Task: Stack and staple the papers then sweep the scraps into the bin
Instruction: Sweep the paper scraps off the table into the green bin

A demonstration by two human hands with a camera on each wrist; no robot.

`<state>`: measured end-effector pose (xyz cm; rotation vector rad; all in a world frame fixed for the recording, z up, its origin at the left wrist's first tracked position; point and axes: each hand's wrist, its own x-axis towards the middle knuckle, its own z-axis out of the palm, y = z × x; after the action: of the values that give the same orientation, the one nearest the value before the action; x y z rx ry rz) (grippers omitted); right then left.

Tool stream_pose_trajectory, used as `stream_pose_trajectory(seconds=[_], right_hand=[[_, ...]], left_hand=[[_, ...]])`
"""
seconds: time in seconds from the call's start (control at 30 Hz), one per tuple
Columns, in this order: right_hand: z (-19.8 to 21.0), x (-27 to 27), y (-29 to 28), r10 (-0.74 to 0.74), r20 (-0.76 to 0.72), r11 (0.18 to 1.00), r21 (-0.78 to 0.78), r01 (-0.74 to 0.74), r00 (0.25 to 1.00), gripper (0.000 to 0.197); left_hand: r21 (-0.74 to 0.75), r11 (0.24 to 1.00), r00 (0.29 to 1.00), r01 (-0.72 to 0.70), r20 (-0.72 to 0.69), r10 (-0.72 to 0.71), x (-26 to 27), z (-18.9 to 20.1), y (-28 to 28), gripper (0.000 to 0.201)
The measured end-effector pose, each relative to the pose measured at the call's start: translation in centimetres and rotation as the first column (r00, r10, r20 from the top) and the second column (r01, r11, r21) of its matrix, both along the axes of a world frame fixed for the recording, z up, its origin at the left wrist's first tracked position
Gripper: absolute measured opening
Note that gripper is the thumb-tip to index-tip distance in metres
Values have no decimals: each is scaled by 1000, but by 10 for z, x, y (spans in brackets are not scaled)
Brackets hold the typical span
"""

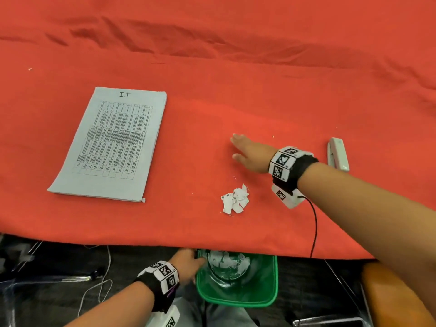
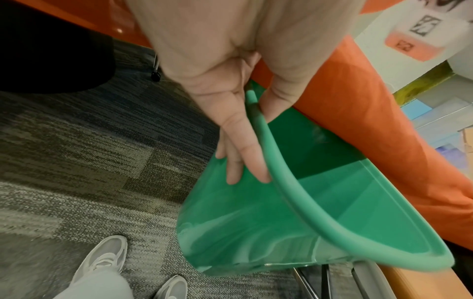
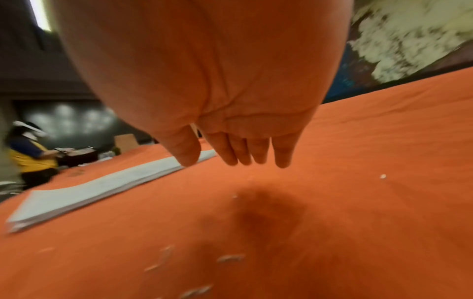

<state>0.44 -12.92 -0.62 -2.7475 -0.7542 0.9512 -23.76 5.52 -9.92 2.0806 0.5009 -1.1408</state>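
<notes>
The right hand [image 1: 251, 153] hangs flat over the red cloth [image 1: 259, 95], fingers straight and together, holding nothing; its shadow falls on the cloth right beneath the palm in the right wrist view. Nearer the person than this hand, toward the table edge, lies a small heap of torn paper scraps [image 1: 235, 198], apart from the fingers with bare cloth between; a few tiny bits are scattered on the cloth around it. Behind the wrist, on the outer side of the forearm, a pale stapler [image 1: 337, 154] lies on the cloth, untouched. Well out past the fingertips, across a stretch of cloth, sits the stack of papers [image 1: 111, 145], squared up and lying flat, its top sheet printed with a dense table too small to read and headed by handwritten letters that look like "I.T". Below the table edge the left hand [image 2: 230, 113] grips the rim of the green bin [image 2: 320, 214], thumb inside and fingers straight down the outer wall, holding it tilted against the hanging cloth; the head view shows white scraps already in it. Both wrists wear black bands carrying square black-and-white marker tags, and a thin black cable [image 1: 315, 223] runs from the right one toward the table edge. Beneath the left hand are grey patterned carpet [image 2: 76, 161] and two pale shoes [image 2: 105, 259].
</notes>
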Motion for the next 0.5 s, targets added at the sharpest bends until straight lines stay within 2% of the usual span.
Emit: stream_pose_trajectory(seconds=[0.07,0.17,0.3,0.5], right_hand=[[-11,17,7,-38,48,999,-1,38,998,63],[-25,10,12,-43,30,999,-16,43,999,70],[-24,-44,0,100,-61,995,-5,-100,993,75],[-9,-144,-37,320,-206,947,57,-315,925,80]], left_hand=[[-9,1000,1000,5,4,-4,0,-2,0,24],[-14,1000,1000,22,17,-22,0,0,-1,18],[7,999,999,38,17,-38,0,4,0,15],[-23,999,997,49,60,-47,1,12,-2,6]])
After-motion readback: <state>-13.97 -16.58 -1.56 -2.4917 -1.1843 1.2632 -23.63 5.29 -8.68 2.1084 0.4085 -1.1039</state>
